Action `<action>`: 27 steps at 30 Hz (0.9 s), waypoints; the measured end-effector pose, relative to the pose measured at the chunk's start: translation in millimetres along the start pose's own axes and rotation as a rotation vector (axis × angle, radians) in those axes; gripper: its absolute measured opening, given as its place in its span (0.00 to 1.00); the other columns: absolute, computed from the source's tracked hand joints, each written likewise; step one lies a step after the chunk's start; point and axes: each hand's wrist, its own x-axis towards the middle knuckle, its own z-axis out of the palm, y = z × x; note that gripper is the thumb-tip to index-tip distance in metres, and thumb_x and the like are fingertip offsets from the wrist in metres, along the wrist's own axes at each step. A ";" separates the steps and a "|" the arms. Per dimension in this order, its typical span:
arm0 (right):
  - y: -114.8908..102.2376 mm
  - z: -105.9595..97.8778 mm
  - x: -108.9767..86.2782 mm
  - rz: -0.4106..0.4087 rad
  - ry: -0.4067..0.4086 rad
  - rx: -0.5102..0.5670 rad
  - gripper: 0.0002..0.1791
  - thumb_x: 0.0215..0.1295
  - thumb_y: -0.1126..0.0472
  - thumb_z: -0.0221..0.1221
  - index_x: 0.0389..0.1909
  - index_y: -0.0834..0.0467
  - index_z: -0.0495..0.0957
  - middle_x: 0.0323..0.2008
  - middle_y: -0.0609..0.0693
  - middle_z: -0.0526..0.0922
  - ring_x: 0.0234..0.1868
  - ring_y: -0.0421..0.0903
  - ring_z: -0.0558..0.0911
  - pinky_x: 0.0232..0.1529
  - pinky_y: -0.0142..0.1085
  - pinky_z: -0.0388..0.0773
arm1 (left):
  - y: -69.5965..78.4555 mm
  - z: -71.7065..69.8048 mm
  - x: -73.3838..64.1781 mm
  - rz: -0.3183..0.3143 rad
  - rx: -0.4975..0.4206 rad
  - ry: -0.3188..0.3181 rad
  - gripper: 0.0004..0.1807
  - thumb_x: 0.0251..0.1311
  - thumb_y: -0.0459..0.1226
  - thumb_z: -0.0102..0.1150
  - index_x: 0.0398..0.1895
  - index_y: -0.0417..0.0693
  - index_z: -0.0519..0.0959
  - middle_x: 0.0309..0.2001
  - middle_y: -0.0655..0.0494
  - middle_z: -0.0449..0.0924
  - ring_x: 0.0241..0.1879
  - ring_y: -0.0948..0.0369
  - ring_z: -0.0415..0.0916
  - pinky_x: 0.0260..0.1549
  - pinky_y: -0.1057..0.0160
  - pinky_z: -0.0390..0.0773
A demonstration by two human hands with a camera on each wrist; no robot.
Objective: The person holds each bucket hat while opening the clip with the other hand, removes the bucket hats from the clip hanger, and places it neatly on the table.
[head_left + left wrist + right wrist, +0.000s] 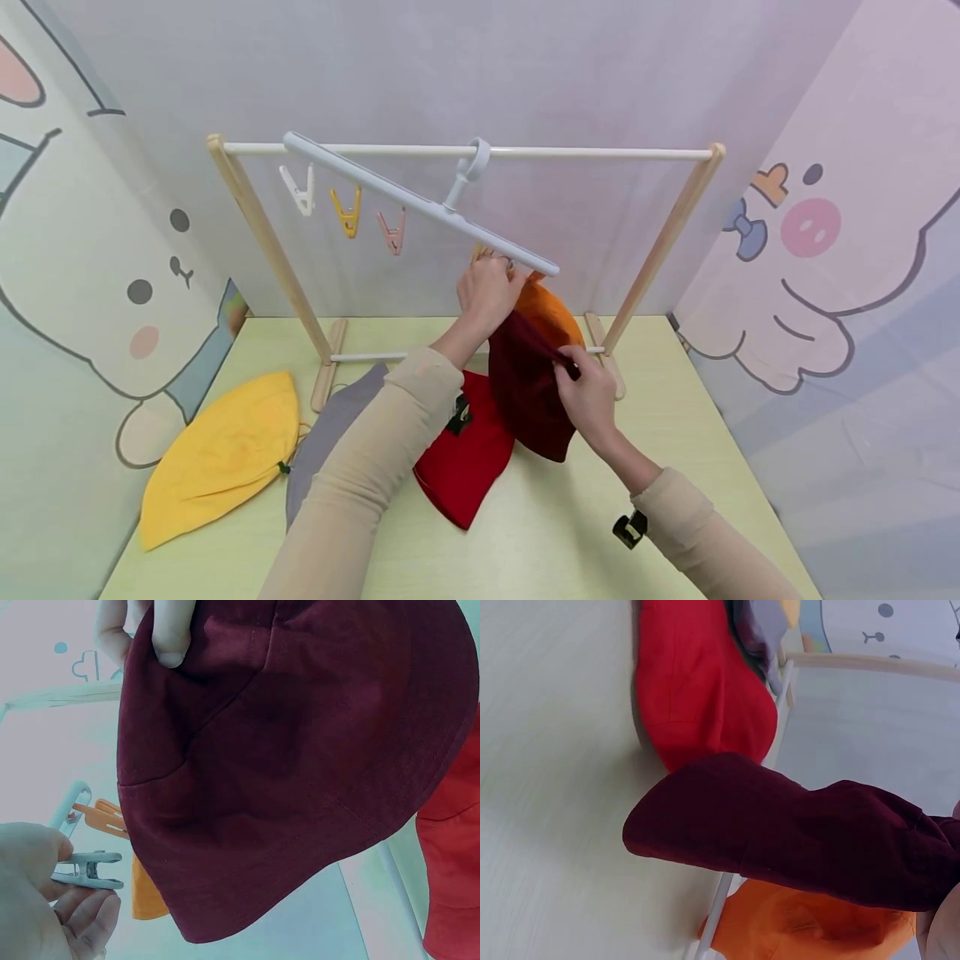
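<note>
My right hand (588, 396) pinches a dark maroon bucket hat (528, 400) and holds it up below the low end of a tilted pale hanger (420, 204). Close to that end, my left hand (487, 292) grips a pale clothespin (90, 870), seen at the lower left of the left wrist view. The hat's edge lies just beside the clothespin's jaws. Behind the maroon hat hangs an orange hat (553, 312), with an orange clothespin (105, 819) at its top on the hanger. The maroon hat partly hides it.
The hanger hooks over the white rod (600, 153) of a wooden-sided rack. White (300, 196), yellow (347, 217) and pink (392, 233) clothespins hang at its high end. A red hat (468, 458), a grey hat (322, 442) and a yellow hat (225, 458) lie on the table (675, 433).
</note>
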 end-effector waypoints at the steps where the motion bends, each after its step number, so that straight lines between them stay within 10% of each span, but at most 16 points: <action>1: 0.3 -0.4 -0.1 0.006 0.002 0.001 0.06 0.51 0.70 0.61 0.31 0.59 0.79 0.27 0.51 0.82 0.27 0.46 0.78 0.28 0.39 0.73 | 0.4 -0.1 -0.3 -0.004 0.001 -0.011 0.17 0.61 0.49 0.50 0.19 0.52 0.73 0.18 0.58 0.69 0.17 0.59 0.65 0.13 0.66 0.60; 27: 11.8 -16.8 -10.5 0.208 -0.026 -0.024 0.06 0.53 0.68 0.61 0.32 0.56 0.79 0.31 0.48 0.81 0.32 0.43 0.80 0.33 0.24 0.72 | 7.9 2.5 -1.5 -0.032 -0.021 -0.064 0.15 0.59 0.53 0.52 0.31 0.54 0.79 0.29 0.61 0.77 0.20 0.60 0.70 0.15 0.66 0.67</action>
